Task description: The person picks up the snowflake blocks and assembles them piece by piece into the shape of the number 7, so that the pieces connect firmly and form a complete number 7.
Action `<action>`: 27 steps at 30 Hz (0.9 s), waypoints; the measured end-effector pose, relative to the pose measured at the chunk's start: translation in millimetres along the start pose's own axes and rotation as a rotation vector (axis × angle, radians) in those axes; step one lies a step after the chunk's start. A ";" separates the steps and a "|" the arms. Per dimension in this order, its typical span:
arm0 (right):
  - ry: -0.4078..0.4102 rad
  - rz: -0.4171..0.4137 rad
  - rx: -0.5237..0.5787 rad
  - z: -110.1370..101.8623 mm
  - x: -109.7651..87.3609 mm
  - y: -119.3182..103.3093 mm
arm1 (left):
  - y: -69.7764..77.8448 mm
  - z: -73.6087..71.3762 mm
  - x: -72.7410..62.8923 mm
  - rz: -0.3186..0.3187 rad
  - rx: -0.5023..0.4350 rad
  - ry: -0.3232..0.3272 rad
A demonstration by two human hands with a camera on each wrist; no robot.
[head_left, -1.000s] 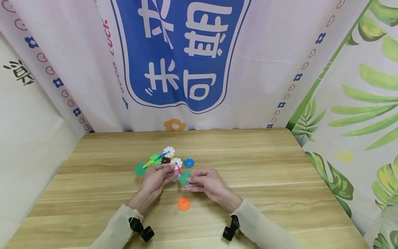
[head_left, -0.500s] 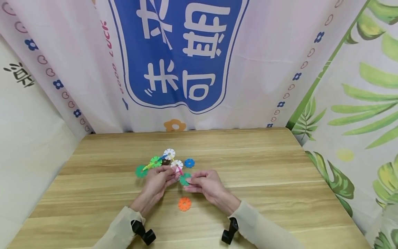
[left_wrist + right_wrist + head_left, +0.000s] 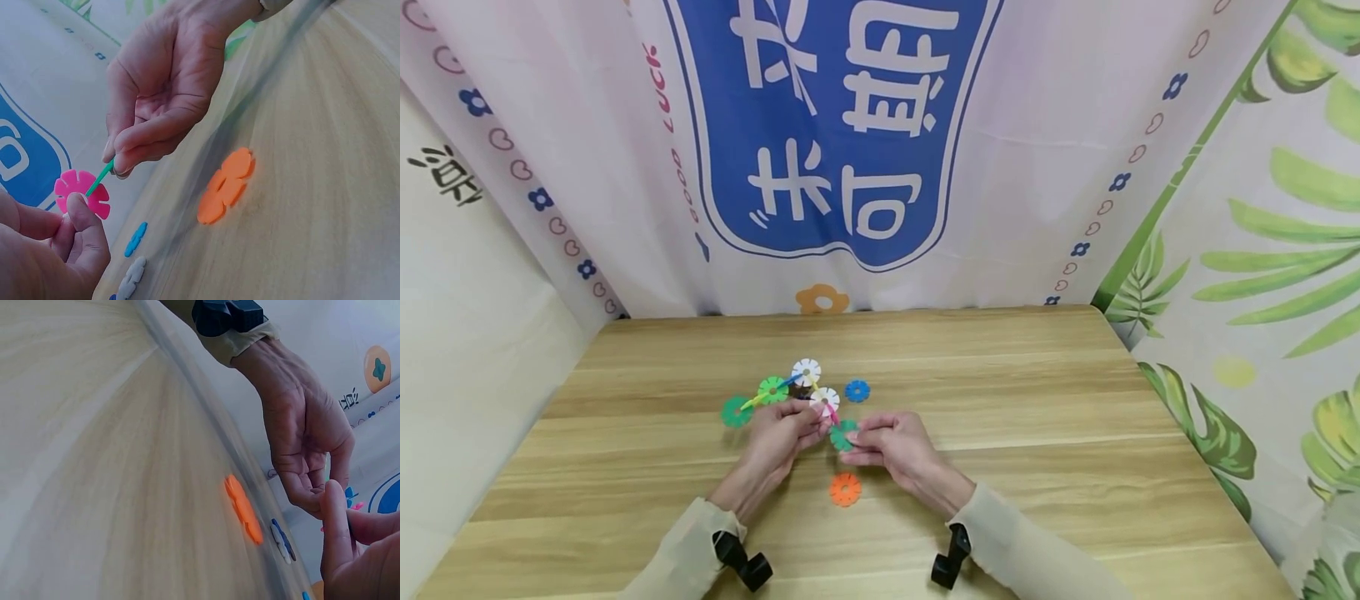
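A chain of notched plastic discs runs from a green disc (image 3: 736,412) through a light green disc (image 3: 771,389) and a white disc (image 3: 806,371) to a nearer white disc (image 3: 823,402). My left hand (image 3: 777,435) pinches the pink disc (image 3: 67,186) at the chain's near end, with thumb and fingers. Between the thumb and fingertips of my right hand (image 3: 895,447) is another green disc (image 3: 842,436). The left wrist view shows this one edge-on, its edge at the middle of the pink disc. Fingers partly cover both discs.
On the wooden table (image 3: 1000,392) an orange disc (image 3: 846,490) lies in front of the hands. A loose blue disc (image 3: 857,391) lies behind them. Past the table's far edge hangs a printed curtain (image 3: 1022,208). Low in the left wrist view lies a whitish disc (image 3: 131,279).
My right hand has shifted slightly left and nearer, bringing the green disc closer to the left hand. The pinch of both hands holds. The orange and blue discs lie where they were.
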State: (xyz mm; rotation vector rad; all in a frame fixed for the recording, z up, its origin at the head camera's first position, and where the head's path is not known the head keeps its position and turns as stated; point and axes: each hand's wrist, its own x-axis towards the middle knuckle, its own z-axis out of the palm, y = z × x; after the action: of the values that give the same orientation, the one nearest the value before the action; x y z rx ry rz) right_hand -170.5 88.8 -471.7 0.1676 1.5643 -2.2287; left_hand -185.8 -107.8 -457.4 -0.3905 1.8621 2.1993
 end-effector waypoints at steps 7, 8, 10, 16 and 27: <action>0.010 -0.003 -0.008 0.8 2.4 0.5 | 1.3 -0.3 -0.2 0.001 0.009 0.004; 0.012 -0.002 -0.008 0.9 2.5 0.6 | 1.4 -0.3 -0.5 0.003 0.012 0.004; 0.015 0.000 -0.010 1.0 2.3 0.4 | 1.6 0.0 -0.7 0.002 0.014 0.006; 0.010 -0.003 -0.018 1.0 1.4 0.0 | 0.3 -0.8 -0.2 -0.005 0.013 0.009; -0.092 -0.009 -0.009 4.1 -1.3 0.0 | 4.0 -10.3 -8.5 0.000 -0.034 -0.040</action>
State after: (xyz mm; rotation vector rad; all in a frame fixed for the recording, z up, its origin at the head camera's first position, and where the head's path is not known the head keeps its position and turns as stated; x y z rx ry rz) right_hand -168.7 85.3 -469.8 0.0553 1.5286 -2.2038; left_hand -178.7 -118.6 -452.4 -0.3497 1.8061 2.2249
